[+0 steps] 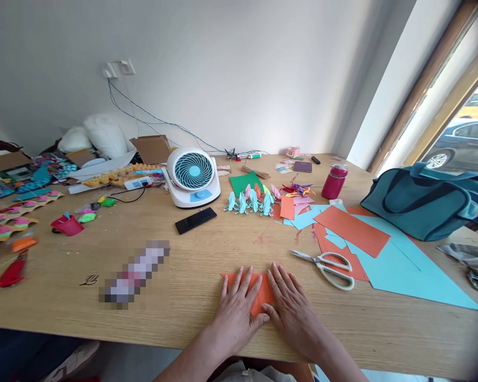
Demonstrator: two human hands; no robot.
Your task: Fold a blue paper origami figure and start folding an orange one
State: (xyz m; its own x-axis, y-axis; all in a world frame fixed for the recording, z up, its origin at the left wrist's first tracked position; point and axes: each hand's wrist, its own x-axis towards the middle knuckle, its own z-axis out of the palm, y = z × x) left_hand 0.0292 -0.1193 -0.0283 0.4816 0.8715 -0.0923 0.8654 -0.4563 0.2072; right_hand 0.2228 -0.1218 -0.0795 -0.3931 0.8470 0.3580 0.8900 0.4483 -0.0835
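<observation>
An orange sheet of paper (pixel 262 298) lies on the table near its front edge, mostly covered by both hands. My left hand (pixel 240 310) rests flat on its left part, fingers spread. Over the right part lies my right hand (pixel 290 305), also flat with fingers stretched out. The two thumbs nearly meet at the paper's lower end. To the right of my right hand are scissors (pixel 322 263) with white handles, their blades partly apart. Beyond them lie a cut orange sheet (pixel 352 229) and a large light-blue sheet (pixel 406 265).
Folded light-blue paper figures (pixel 253 201) stand near a green sheet (pixel 245 183). A phone (pixel 195 220) lies before a small fan (pixel 193 175). A red bottle (pixel 334 181) and a teal bag (pixel 418 201) stand right. Left are a pink cup (pixel 68 225) and a red-handled tool (pixel 11 271).
</observation>
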